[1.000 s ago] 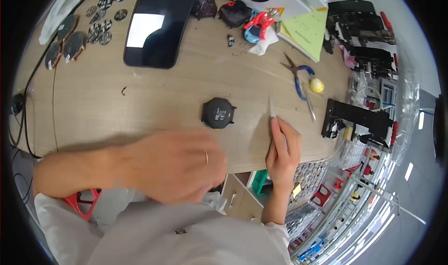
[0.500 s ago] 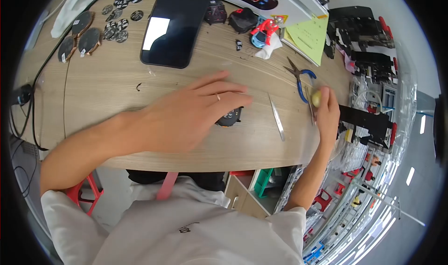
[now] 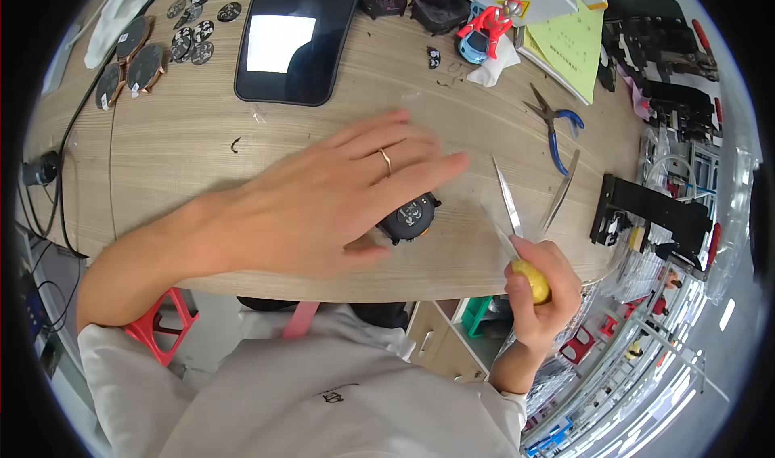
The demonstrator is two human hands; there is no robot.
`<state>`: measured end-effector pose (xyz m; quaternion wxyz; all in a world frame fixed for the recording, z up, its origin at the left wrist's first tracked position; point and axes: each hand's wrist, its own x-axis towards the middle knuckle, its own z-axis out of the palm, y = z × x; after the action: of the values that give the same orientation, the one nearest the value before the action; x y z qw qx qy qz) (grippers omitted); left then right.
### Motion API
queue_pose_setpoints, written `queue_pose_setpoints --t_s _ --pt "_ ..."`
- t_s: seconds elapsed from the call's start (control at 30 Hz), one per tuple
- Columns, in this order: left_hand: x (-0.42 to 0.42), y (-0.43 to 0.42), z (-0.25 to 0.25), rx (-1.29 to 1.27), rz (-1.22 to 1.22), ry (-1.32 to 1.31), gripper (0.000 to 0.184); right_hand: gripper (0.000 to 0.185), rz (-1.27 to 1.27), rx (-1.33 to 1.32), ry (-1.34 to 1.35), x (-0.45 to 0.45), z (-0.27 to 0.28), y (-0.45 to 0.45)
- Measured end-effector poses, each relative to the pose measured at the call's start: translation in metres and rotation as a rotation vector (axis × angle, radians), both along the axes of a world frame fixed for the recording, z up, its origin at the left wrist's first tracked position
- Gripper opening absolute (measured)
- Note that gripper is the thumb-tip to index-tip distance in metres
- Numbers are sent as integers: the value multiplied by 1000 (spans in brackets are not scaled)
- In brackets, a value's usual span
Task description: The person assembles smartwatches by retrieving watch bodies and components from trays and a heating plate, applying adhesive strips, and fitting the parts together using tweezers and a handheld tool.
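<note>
My left hand (image 3: 323,196) hovers or rests with its fingers stretched out, partly over a round black watch case (image 3: 410,218). The watch lies with its printed back facing up, and my thumb is close to its near edge. At the right edge of the table, my right hand (image 3: 559,288) is closed around the yellow rounded handle of a small knife (image 3: 532,280). Its thin blade points up and left, blurred. Beyond it lie silver tweezers (image 3: 508,198) and a second slim metal tool (image 3: 563,190).
Blue-handled pliers (image 3: 553,121) lie at the right. A dark phone (image 3: 295,46), watch parts (image 3: 192,42) and round watch cases (image 3: 145,69) sit at the back left. Toy figures (image 3: 487,30), a notepad (image 3: 569,50) and black fixtures (image 3: 646,208) line the back and right.
My right hand has picked up the yellow-handled knife from near the pliers and brought it nearer to me. My left hand has shifted slightly, showing more of the watch. The view has moved.
</note>
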<state>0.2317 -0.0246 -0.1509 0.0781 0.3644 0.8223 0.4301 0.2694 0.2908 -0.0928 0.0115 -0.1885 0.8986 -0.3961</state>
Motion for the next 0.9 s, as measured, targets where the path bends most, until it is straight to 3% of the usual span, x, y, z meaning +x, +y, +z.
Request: queue_pose_setpoints --t_s 0.2,0.37,0.5,0.57,0.63,0.73,0.9 --pt "2 4 0 -37 -6 -3 101 46 129 96 21 -7 1 -14" --pt "-1 -2 -3 96 77 88 89 63 181 68 43 -6 -9 -10" --pt "3 -5 -12 110 72 -6 83 65 231 127 71 2 -1 -7" --pt "2 -5 -13 139 23 19 84 59 66 28 -108 4 6 -18" --pt "2 -2 -13 159 40 -7 84 52 139 48 -62 -2 2 -18" --pt "3 -4 -12 174 59 -34 83 51 341 245 120 -7 8 -27" --pt "4 -6 -9 162 79 2 82 59 461 480 149 -16 15 -47"
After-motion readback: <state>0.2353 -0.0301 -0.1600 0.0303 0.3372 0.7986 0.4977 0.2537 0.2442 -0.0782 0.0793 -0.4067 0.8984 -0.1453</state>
